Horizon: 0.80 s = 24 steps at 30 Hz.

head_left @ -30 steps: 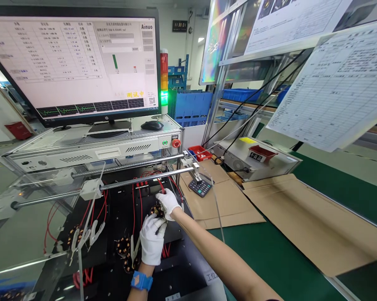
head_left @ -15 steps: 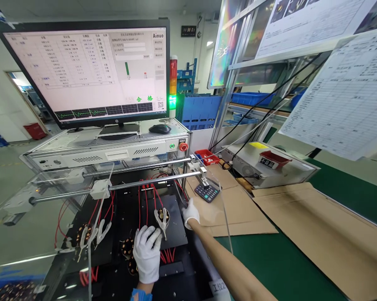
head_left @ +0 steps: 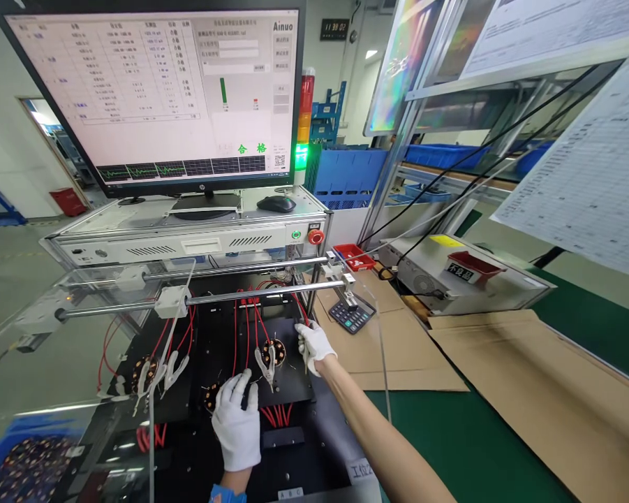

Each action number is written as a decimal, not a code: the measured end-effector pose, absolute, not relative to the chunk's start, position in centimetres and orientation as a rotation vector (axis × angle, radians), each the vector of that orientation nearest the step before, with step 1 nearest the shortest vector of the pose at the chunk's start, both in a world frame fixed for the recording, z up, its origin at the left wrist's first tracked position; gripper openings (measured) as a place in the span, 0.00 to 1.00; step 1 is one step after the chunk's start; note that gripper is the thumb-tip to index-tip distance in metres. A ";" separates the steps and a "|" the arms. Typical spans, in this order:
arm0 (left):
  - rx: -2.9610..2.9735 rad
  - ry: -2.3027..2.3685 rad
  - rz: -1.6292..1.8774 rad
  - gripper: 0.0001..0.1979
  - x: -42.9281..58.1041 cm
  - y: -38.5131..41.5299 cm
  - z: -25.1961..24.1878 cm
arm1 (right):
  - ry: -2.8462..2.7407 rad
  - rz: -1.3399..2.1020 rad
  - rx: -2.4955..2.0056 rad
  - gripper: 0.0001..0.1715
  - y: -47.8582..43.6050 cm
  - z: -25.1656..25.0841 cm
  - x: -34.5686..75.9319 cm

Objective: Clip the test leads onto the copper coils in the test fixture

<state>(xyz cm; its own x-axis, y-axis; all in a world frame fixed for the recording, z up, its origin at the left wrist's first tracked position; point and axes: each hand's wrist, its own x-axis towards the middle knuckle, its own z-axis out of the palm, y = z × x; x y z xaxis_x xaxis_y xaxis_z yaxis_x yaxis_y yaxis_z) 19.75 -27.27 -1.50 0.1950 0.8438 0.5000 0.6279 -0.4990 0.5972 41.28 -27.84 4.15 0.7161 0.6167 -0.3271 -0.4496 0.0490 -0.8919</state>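
Note:
A ring-shaped copper coil (head_left: pixel 274 353) lies on a black plate (head_left: pixel 292 381), with a pale clip (head_left: pixel 266 367) at its left side. Just left of the plate, another coil (head_left: pixel 211 397) is partly covered by my left hand (head_left: pixel 237 426), white-gloved, its fingers apart and nothing visibly gripped. My right hand (head_left: pixel 315 347), also gloved, is closed at the plate's right edge. A red wire runs down to its fingers; what they hold is mostly hidden. Further left, more pale clips (head_left: pixel 174 372) stand by a third coil (head_left: pixel 144 374).
A monitor (head_left: pixel 151 91) and mouse (head_left: pixel 276 203) stand on the machine top. Metal rails (head_left: pixel 262 293) and a transparent cover cross in front. To the right are a calculator (head_left: pixel 352 314), cardboard (head_left: pixel 419 360) and a red tray (head_left: pixel 353 256). A blue bin (head_left: pixel 5 443) of coils sits lower left.
My right hand has moved up and left to the plate's edge, a red wire now showing at its fingers. My left hand has shifted slightly left, uncovering more of the plate. The view has shifted.

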 end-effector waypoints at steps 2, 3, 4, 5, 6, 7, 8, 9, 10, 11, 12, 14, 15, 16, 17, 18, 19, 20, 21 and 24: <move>2.203 1.402 1.199 0.12 19.1 -27.4 -1.6 | -0.133 0.779 -1.271 0.14 -27.4 4.3 40.7; 2.188 1.410 1.194 0.13 18.9 -27.4 -1.6 | -0.125 0.762 -1.270 0.13 -27.2 4.4 40.5; 2.166 1.425 1.187 0.14 18.6 -27.3 -1.5 | -0.122 0.745 -1.271 0.13 -27.0 4.4 40.4; 2.140 1.442 1.180 0.14 18.5 -27.3 -1.3 | -0.125 0.729 -1.276 0.13 -26.8 4.4 40.2; 2.117 1.455 1.170 0.15 18.3 -27.2 -1.0 | -0.130 0.715 -1.285 0.13 -26.6 4.4 40.1; 2.101 1.466 1.157 0.17 18.2 -27.1 -0.6 | -0.136 0.702 -1.298 0.13 -26.5 4.4 40.0; 2.094 1.475 1.136 0.18 18.2 -27.0 -0.2 | -0.142 0.692 -1.314 0.14 -26.4 4.4 39.9; 2.098 1.482 1.107 0.19 18.2 -27.0 0.1 | -0.146 0.683 -1.331 0.15 -26.4 4.5 39.7; 2.108 1.492 1.069 0.21 18.2 -26.9 0.5 | -0.145 0.677 -1.347 0.15 -26.4 4.5 39.6; 2.118 1.507 1.022 0.22 18.3 -26.9 0.7 | -0.140 0.673 -1.362 0.16 -26.5 4.5 39.6; 2.121 1.521 0.979 0.23 18.3 -26.9 0.9 | -0.133 0.672 -1.375 0.16 -26.5 4.5 39.6; 2.119 1.522 0.916 0.25 18.4 -26.9 0.9 | -0.120 0.671 -1.398 0.17 -26.8 4.3 40.0; 2.122 1.507 0.898 0.26 18.5 -26.9 0.8 | -0.117 0.669 -1.409 0.17 -27.0 4.1 40.4; 2.131 1.485 0.893 0.26 18.5 -27.0 0.8 | -0.117 0.663 -1.422 0.17 -27.2 3.9 40.8; 2.144 1.460 0.902 0.26 18.6 -27.0 0.7 | -0.122 0.652 -1.437 0.18 -27.4 3.6 41.2; 2.157 1.438 0.919 0.26 18.6 -27.0 0.8 | -0.132 0.636 -1.455 0.18 -27.7 3.3 41.7; 2.164 1.420 0.935 0.26 18.8 -26.9 0.9 | -0.146 0.615 -1.476 0.20 -28.0 3.0 42.1; 2.159 1.408 0.947 0.26 19.0 -26.8 1.2 | -0.156 0.594 -1.494 0.22 -28.4 2.8 42.4; 2.140 1.404 0.943 0.27 19.3 -26.5 1.6 | -0.172 0.552 -1.536 0.26 -28.8 2.8 42.5; 2.041 1.370 0.776 0.30 20.8 -25.2 3.1 | -0.371 0.268 -1.778 0.37 -30.0 3.6 41.4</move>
<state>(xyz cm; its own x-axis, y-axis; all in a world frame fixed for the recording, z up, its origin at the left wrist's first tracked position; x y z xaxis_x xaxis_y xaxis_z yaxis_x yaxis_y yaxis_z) 20.85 -25.17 3.07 0.3113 0.9374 0.1559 0.6158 -0.3239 0.7183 41.43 -29.97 3.58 0.9215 0.3880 0.0163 0.1058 -0.2102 -0.9719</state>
